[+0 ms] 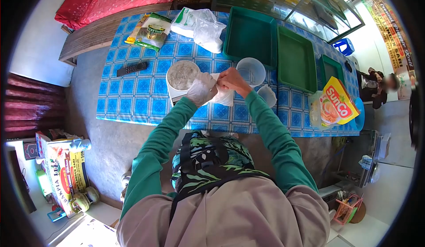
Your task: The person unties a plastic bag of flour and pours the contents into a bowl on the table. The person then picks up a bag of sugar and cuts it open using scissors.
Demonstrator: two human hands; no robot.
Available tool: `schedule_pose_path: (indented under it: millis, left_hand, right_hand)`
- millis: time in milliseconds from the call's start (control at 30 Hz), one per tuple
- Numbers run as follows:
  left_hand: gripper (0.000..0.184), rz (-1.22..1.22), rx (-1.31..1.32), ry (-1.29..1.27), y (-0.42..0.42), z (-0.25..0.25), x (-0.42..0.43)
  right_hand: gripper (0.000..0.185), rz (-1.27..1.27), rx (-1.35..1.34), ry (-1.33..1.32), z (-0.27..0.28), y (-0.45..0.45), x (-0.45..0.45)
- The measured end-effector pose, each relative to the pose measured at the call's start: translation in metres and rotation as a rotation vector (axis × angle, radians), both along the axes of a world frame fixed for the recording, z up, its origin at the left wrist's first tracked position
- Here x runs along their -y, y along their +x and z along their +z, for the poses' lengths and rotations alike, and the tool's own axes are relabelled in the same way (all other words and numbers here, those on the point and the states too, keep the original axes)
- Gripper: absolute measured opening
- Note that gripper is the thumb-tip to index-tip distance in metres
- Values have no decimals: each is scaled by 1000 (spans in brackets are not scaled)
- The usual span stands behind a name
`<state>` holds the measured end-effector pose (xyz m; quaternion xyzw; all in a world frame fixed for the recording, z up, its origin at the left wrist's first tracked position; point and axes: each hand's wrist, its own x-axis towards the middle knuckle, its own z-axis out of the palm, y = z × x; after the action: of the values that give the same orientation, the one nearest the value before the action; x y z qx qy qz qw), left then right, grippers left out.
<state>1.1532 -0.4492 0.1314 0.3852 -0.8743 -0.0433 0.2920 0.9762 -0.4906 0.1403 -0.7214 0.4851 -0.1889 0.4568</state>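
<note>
My left hand, in a thin whitish glove, is closed at the top of a small clear plastic bag of white powder. My bare right hand is closed at the same bag's top, close beside the left; the fingertips are partly hidden. Left of my hands a round white bowl holds a pale, whitish content and rests on what looks like a white kitchen scale. Right of my right hand stand a clear plastic tub and a smaller clear container.
On the blue checked tablecloth lie a black remote, a Gulaku sugar bag and white plastic bags. Green trays are at the back right. A yellow SunCo pack stands at the right. A person is beyond.
</note>
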Motion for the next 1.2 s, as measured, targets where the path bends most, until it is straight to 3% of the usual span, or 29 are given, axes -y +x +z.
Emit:
schedule_pose_path:
  millis: [67,133,167,233,333,367,400,433,467,533,567,633,733,900,967,1000,1067,1200]
  left_hand:
    - [8,-29,-9,3,1,-1,4]
    - [10,-56,-20,9,-1,-1,3]
    - [11,0,-116,-32,-2,-1,3]
    - [12,57,-209,-74,-3,-3,1]
    - [8,225,-315,-157,-11,-14,-8]
    - [7,339,-444,-15,-14,-19,-13]
    - [7,451,-569,131,-16,-24,-18]
    - [8,533,-857,399,-21,-29,-20]
    - [8,538,-856,397,-20,-33,-23]
    - [9,486,-1051,646,-21,-18,-28]
    - [9,485,-1053,647,-20,-10,-25]
    - [8,277,-625,376,-12,-4,-20]
    - [8,163,-402,243,-3,-8,-11]
    - [12,116,-291,104,-5,-16,-8]
    - [10,203,-408,210,-10,-19,-11]
    - [10,204,-411,211,-13,-22,-13]
    - [8,290,-667,363,-19,-30,-20]
    - [10,337,-695,457,-17,-29,-21]
  right_hand:
    - [14,160,-174,-283,-2,2,3]
    - [14,-88,-26,46,0,6,3]
    - [14,-88,-24,47,0,10,0]
    - [13,-151,-55,-367,-5,18,-10]
    - [16,-277,28,-567,-20,17,-23]
    - [14,-281,30,-649,-26,17,-26]
    - [14,-277,31,-647,-29,17,-29]
    - [11,-357,169,-430,-31,17,-29]
    - [10,-431,302,-207,-33,16,-30]
    - [9,-416,373,-70,-15,11,-36]
    - [8,-403,441,66,-3,7,-37]
    - [8,-320,402,78,3,-1,-35]
    - [10,-181,306,129,12,-5,-21]
    - [13,-88,284,374,4,-9,-4]
    - [16,-101,146,-107,-8,-3,-4]
    - [16,-100,143,-107,-11,0,-7]
    - [18,-214,63,-525,-19,7,-15]
    - [17,-270,74,-608,-30,11,-14]
